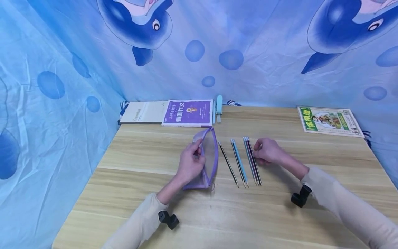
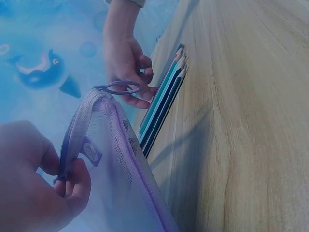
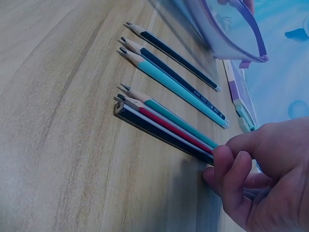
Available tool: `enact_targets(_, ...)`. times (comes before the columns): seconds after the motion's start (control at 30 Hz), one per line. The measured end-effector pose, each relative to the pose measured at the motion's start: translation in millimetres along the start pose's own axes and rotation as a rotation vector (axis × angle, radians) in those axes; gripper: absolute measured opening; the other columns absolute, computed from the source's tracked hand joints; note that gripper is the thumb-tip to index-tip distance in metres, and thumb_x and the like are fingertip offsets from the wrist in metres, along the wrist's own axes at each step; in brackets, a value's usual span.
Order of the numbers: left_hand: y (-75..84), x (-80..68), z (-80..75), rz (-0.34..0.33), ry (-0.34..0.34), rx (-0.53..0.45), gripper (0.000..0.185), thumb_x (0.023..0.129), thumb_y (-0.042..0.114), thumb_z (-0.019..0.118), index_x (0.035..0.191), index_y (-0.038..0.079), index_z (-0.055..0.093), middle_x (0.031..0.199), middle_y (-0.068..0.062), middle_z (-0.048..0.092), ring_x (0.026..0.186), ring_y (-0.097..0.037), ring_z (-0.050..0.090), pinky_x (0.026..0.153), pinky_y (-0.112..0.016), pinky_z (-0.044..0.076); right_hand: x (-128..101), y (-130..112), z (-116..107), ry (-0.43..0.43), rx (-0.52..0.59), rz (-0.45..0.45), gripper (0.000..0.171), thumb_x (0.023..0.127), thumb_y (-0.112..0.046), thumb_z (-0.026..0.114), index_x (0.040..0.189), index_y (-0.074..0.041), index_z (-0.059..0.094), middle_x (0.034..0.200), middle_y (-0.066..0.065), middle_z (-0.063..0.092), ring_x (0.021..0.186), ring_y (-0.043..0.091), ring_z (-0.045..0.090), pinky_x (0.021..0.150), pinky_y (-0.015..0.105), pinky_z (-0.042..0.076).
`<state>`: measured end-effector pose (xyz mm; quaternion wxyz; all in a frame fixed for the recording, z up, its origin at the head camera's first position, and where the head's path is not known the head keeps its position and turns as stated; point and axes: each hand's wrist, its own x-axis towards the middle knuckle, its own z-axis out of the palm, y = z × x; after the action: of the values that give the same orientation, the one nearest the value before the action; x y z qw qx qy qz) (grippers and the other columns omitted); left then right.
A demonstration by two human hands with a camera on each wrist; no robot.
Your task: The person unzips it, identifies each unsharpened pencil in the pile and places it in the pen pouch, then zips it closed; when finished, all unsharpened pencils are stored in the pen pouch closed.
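Note:
My left hand (image 1: 190,162) pinches the edge of a purple-trimmed mesh pencil case (image 1: 214,169), whose mouth gapes toward the pencils. In the left wrist view, thumb and fingers grip the case's zipper edge near a small tag (image 2: 90,152). My right hand (image 1: 269,151), fingers curled, pinches at the side of a dark blunt-ended pencil (image 3: 159,133). Beside it lie a red pencil (image 3: 161,121) and a teal pencil (image 3: 179,122), all three close together. Left of these lie a light-blue pencil (image 1: 240,162) with a dark one against it, and a single dark pencil (image 1: 228,164).
Behind the case lie a purple book (image 1: 188,113), a pale book (image 1: 141,112) and a light-blue stapler-like item (image 1: 219,104). A green-edged booklet (image 1: 330,121) lies at the back right. A blue dolphin-print curtain (image 1: 248,86) hangs along the wooden table's (image 1: 248,218) back and left.

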<state>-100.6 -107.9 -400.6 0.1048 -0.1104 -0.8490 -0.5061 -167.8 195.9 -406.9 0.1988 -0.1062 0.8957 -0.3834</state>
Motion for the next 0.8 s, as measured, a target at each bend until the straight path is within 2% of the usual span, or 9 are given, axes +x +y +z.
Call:
enact_targets(0.27, -0.1, -1.3, -0.7, -0.004, -0.001, 0.005, 0.065, 0.072, -0.014, 0.058, 0.137, -0.013, 0.051, 0.088, -0.008, 0.055, 0.082, -0.022, 0.055, 0.071, -0.027, 0.054, 1.0, 0.8, 2.5, -0.007, -0.024, -0.006, 0.032, 0.089, -0.003, 0.067, 0.113, 0.011, 0.052, 0.06, 0.01, 0.062, 0.046, 0.02, 0.056, 0.045, 0.031, 0.048)
enact_targets(0.43, -0.6, -2.2, -2.1, 0.012, 0.004, 0.021, 0.064, 0.072, -0.014, 0.058, 0.136, -0.013, 0.052, 0.088, -0.008, 0.055, 0.081, -0.021, 0.055, 0.072, -0.028, 0.054, 2.5, -0.1, 4.3, 0.013, -0.085, -0.004, 0.039, 0.084, -0.001, 0.069, 0.116, 0.012, 0.051, 0.061, 0.011, 0.061, 0.047, 0.021, 0.058, 0.046, 0.032, 0.05)
enact_targets(0.67, 0.2, -3.0, -1.8, 0.027, 0.008, 0.01, 0.063, 0.072, -0.014, 0.058, 0.135, -0.014, 0.052, 0.088, -0.01, 0.055, 0.081, -0.022, 0.055, 0.072, -0.028, 0.055, 3.9, -4.5, 4.0, 0.041, -0.259, 0.035, 0.035, 0.079, -0.006, 0.072, 0.105, 0.009, 0.054, 0.074, 0.01, 0.06, 0.056, 0.019, 0.056, 0.055, 0.032, 0.05)
enact_targets(0.8, -0.2, -2.8, -0.7, 0.035, 0.01, 0.014, 0.063, 0.072, -0.014, 0.057, 0.135, -0.014, 0.052, 0.088, -0.01, 0.055, 0.081, -0.022, 0.055, 0.071, -0.028, 0.055, 2.2, -6.1, 3.0, 0.048, -0.296, 0.038, 0.029, 0.078, -0.006, 0.071, 0.099, 0.006, 0.055, 0.066, 0.008, 0.059, 0.052, 0.018, 0.057, 0.053, 0.032, 0.048)
